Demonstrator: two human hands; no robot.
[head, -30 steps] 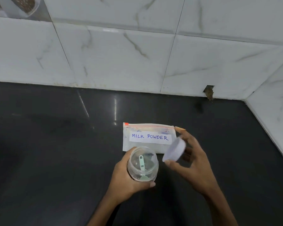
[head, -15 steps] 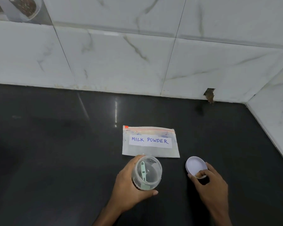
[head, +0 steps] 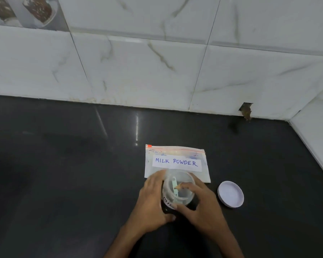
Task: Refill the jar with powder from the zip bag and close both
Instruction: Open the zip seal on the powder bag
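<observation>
Dark counter [head: 63,174] under marble tiles. Lid [head: 230,194] now set down, well right of jar [head: 177,190]. Left hand [head: 151,202] wrapped round jar, just before sealed zip bag [head: 176,161]. Right hand [head: 201,205] shifted to jar mouth, forefinger dipping toward scoop [head: 174,185]; pinching or not, cannot tell. Jar open; scoop out next, probably.

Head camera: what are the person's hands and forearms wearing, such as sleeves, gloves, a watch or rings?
Nothing worn is visible. The left hand and right hand have no gloves, rings or bracelets. The left forearm and right forearm are bare to the frame's bottom edge, with no sleeve or watch.
</observation>
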